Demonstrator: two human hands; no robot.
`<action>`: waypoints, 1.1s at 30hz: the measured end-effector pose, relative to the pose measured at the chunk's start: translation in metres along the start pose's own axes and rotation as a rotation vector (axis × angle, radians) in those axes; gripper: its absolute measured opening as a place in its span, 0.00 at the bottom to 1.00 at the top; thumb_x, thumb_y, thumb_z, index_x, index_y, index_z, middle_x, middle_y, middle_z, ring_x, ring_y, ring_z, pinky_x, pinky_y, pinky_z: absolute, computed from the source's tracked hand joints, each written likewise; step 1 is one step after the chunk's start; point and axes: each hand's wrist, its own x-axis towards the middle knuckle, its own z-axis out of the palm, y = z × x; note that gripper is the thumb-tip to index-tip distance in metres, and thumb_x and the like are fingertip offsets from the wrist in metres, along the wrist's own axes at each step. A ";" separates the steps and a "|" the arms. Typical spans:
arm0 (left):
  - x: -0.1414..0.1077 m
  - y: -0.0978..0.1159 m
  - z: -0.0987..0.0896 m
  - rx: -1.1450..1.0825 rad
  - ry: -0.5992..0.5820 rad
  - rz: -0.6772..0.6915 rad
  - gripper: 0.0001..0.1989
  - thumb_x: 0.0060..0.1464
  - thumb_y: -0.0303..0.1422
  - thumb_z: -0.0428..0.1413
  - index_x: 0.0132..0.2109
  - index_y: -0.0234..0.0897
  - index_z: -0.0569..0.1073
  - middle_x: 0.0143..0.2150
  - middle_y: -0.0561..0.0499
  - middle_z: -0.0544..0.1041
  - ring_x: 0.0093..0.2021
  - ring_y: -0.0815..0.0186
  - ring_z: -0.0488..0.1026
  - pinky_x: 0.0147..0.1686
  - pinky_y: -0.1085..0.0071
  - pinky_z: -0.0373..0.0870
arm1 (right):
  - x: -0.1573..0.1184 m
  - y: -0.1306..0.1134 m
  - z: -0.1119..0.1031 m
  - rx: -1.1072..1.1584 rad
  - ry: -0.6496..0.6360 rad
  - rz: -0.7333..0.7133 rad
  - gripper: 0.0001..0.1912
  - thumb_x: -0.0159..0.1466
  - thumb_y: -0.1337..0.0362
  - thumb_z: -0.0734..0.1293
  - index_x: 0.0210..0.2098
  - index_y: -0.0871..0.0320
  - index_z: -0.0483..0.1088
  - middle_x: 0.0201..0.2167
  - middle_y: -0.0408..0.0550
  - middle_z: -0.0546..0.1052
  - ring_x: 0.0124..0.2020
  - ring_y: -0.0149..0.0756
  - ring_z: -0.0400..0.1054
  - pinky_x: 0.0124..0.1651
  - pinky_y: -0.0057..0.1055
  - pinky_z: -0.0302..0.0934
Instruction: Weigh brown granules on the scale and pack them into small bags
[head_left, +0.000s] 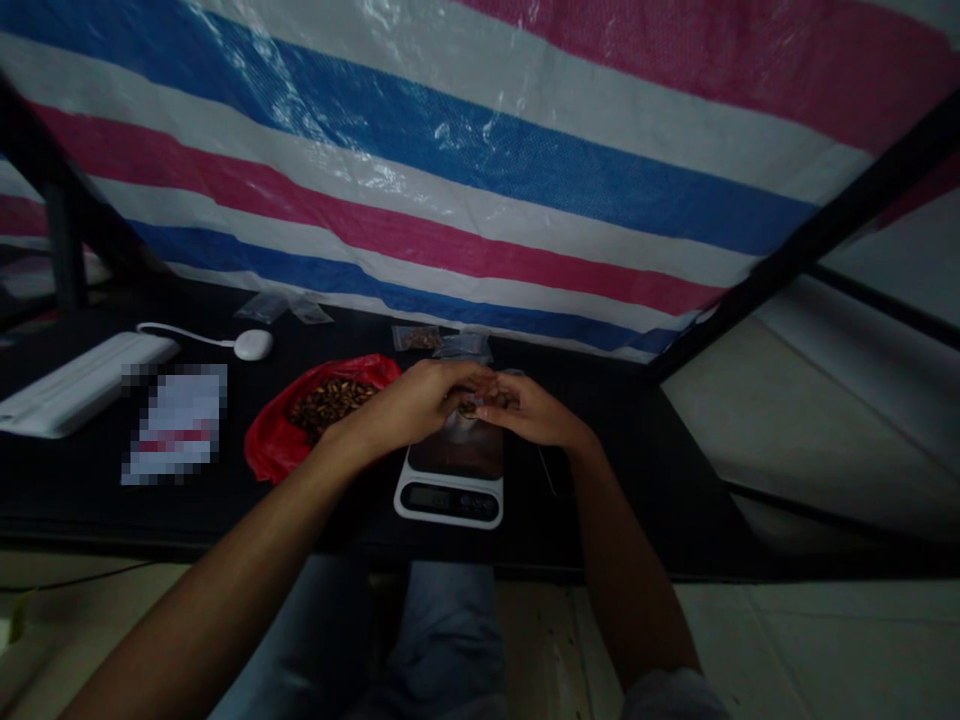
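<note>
The two hands meet over the back of a white scale (448, 505) near the front edge of the black tabletop (637, 500). The right hand (531, 408) has its thumb and fingers closed on a small clear bag (468, 420) with brown bits in it — the bag sits above the scale's dark plate. The left hand (435, 398) curves over the same bag from the other side; its fingertips are partly hidden, so I cannot tell whether they are clamped or apart.

Beside the left forearm, a red bag (264, 440) lies open with a heap of brown pieces (330, 404), its rim close to the scale's left side. Behind the hands, a clear packet of brown bits (417, 338) lies near the foot of the striped sheet (465, 185). A dark flat object, perhaps a phone (556, 470), lies right of the scale — the tabletop extends past it toward the frame. Farther left are a blurred-out packet (180, 425) and a long white object (86, 385).
</note>
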 end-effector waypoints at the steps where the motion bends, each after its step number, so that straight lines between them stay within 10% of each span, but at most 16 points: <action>1: -0.003 0.002 -0.003 0.035 0.023 -0.019 0.17 0.62 0.24 0.51 0.55 0.37 0.77 0.54 0.47 0.81 0.55 0.61 0.77 0.56 0.66 0.72 | 0.000 -0.001 0.000 0.003 0.002 0.010 0.14 0.64 0.56 0.71 0.45 0.58 0.74 0.39 0.49 0.81 0.38 0.37 0.76 0.40 0.33 0.70; 12: -0.047 0.015 0.002 0.286 -0.290 -0.247 0.09 0.62 0.34 0.57 0.45 0.41 0.81 0.46 0.48 0.83 0.44 0.59 0.80 0.42 0.68 0.70 | 0.003 -0.005 0.000 -0.016 0.120 0.038 0.08 0.64 0.59 0.69 0.37 0.57 0.73 0.33 0.45 0.78 0.33 0.35 0.72 0.38 0.32 0.66; 26: 0.000 0.008 -0.007 0.281 -0.155 -0.052 0.12 0.65 0.30 0.54 0.49 0.40 0.81 0.47 0.47 0.80 0.48 0.59 0.78 0.51 0.67 0.70 | 0.002 -0.002 -0.004 0.005 0.158 0.032 0.08 0.63 0.59 0.69 0.37 0.57 0.72 0.34 0.45 0.77 0.35 0.35 0.72 0.41 0.33 0.66; 33: -0.020 0.006 -0.026 0.345 -0.090 -0.148 0.19 0.66 0.29 0.46 0.54 0.41 0.79 0.54 0.46 0.78 0.52 0.60 0.77 0.54 0.68 0.70 | 0.002 -0.003 -0.004 -0.028 0.179 0.037 0.10 0.63 0.57 0.70 0.37 0.57 0.74 0.33 0.45 0.77 0.33 0.35 0.71 0.38 0.32 0.64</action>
